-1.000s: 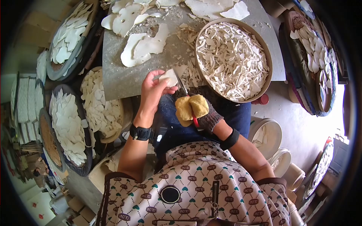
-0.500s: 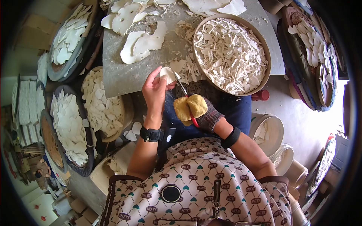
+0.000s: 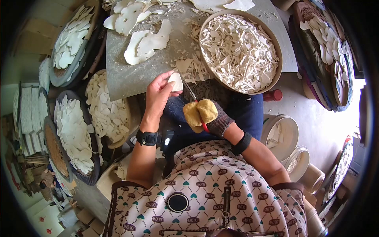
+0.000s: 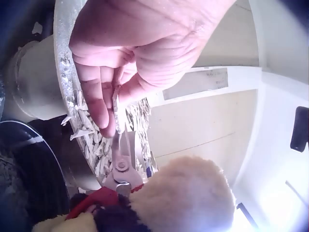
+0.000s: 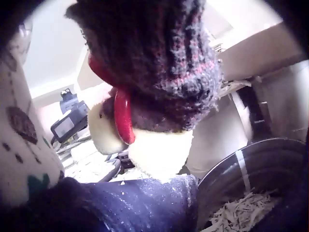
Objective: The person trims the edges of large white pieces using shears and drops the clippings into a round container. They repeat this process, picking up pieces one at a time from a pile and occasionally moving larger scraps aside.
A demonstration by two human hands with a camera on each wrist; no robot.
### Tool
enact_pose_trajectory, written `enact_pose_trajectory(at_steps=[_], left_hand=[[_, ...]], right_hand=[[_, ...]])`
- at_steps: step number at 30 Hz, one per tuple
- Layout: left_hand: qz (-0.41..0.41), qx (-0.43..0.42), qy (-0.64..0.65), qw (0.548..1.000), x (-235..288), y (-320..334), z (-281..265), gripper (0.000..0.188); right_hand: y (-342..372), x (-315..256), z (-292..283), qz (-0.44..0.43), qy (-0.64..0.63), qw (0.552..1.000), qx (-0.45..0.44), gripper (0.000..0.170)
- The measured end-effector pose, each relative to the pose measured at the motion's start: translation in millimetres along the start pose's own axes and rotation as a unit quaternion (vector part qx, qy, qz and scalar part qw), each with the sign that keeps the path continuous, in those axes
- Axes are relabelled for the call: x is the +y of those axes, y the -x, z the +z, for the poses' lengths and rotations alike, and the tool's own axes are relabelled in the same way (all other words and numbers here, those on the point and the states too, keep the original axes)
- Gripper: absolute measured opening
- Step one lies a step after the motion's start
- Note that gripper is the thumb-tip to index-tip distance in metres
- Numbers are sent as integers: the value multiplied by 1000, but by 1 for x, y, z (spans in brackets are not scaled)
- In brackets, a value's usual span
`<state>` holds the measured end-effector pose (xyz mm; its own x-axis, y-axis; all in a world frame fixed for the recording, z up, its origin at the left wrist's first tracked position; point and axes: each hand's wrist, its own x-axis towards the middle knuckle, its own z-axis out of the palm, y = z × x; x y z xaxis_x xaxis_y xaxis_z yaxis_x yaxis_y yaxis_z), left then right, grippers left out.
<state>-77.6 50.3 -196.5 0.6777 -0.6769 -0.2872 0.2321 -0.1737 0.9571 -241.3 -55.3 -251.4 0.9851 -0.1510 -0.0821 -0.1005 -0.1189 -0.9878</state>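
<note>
My bare left hand (image 3: 158, 94) pinches a small white flat piece (image 3: 176, 82) between thumb and fingers, above the near edge of the metal table. In the left wrist view the piece (image 4: 116, 108) is seen edge-on, close to the scissor blades (image 4: 121, 152). My gloved right hand (image 3: 219, 121) grips red-handled scissors (image 3: 205, 127), with yellow padding (image 3: 200, 112) around the fingers; the blades point up and left to the piece's right side. The right wrist view shows the knitted glove (image 5: 159, 63) around a red handle (image 5: 124, 116).
A round tray of white fragments (image 3: 239, 53) stands on the metal table (image 3: 122, 79), with scraps beside it and larger white sheets (image 3: 148, 45) further left. Baskets of flat pieces (image 3: 75, 134) stand at left, others at right; pale tubs (image 3: 290, 132) are on the floor at right.
The piece has turned in my left hand, which dipped and tilted back left while the scissors stayed close beside it. The table and tray have shifted slightly upward in view.
</note>
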Motion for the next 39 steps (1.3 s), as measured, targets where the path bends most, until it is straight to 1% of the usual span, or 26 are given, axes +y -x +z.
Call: enact_pose_trajectory(at_steps=[3, 5, 6, 8, 9, 11, 12, 14, 16, 18, 19, 21, 22, 23, 24, 26, 27, 29, 30, 32, 33, 35, 37, 38, 39], left_hand=[[10, -22, 24, 999, 2, 2, 1, 28], [20, -33, 23, 999, 4, 2, 2, 26], [25, -39, 22, 999, 4, 2, 3, 25], [73, 49, 63, 994, -3, 4, 10, 26], [98, 94, 83, 987, -7, 4, 14, 26], [103, 134, 124, 978, -16, 2, 18, 27], [105, 153, 145, 972, -19, 1, 19, 28], [82, 151, 149, 974, -20, -2, 17, 29], [54, 148, 140, 978, -22, -7, 11, 29], [44, 138, 146, 979, -19, -9, 10, 29], [40, 135, 149, 979, -18, -9, 10, 29], [45, 141, 144, 979, -17, -8, 8, 29], [47, 143, 141, 978, -17, -8, 7, 29], [48, 123, 124, 983, -16, -7, 7, 28], [47, 104, 108, 988, -13, -6, 6, 27], [41, 82, 90, 992, -10, -3, 7, 25], [37, 79, 86, 992, -9, -2, 8, 25], [29, 77, 70, 994, -11, -1, 8, 23], [44, 97, 85, 991, -12, 0, 10, 23], [74, 134, 115, 982, -15, 0, 16, 23], [77, 130, 97, 984, -16, -1, 15, 23], [83, 126, 63, 987, -18, -3, 10, 23], [61, 93, 54, 992, -13, -4, 1, 23], [50, 77, 49, 995, -11, -5, -4, 22], [27, 64, 56, 996, -11, -5, -8, 22]], right_hand=[[-5, 0, 1, -60, -2, 998, 10, 18], [-6, -11, -2, -106, 35, 993, 30, 18], [-7, -9, -3, -115, 69, 991, 22, 18], [-11, -5, -6, -133, 139, 981, 5, 18], [-11, -6, -5, -153, 187, 970, 13, 18], [-7, -10, -3, -192, 282, 940, 30, 18], [-7, -11, -3, -184, 274, 944, 26, 22], [-6, -10, -4, -170, 257, 951, 18, 32], [-3, -4, 0, -95, 99, 990, 23, 30], [0, 3, 4, -33, -16, 999, 23, 26], [1, 6, 4, -12, -51, 998, 19, 22], [1, 8, 3, 23, -80, 997, 7, 18], [1, 7, 2, 37, -75, 997, 0, 18], [1, 5, 1, 51, -69, 996, -7, 18], [-2, 4, 0, 5, 11, 1000, -12, 19], [-11, 4, -1, -90, 170, 981, -22, 19], [-12, -15, -6, -120, 171, 978, -8, 19], [-13, -18, -6, -110, 165, 980, -9, 18], [-13, -19, -6, -104, 163, 981, -10, 17], [-12, -17, -5, -127, 176, 976, -5, 15], [-12, -16, -5, -138, 183, 974, -3, 15], [-10, -8, -4, -94, 151, 984, -33, 16], [-9, 1, -2, -49, 70, 995, -47, 19], [-6, 5, 0, -25, 6, 999, -45, 20], [-5, 2, 1, -9, -30, 999, -42, 21]])
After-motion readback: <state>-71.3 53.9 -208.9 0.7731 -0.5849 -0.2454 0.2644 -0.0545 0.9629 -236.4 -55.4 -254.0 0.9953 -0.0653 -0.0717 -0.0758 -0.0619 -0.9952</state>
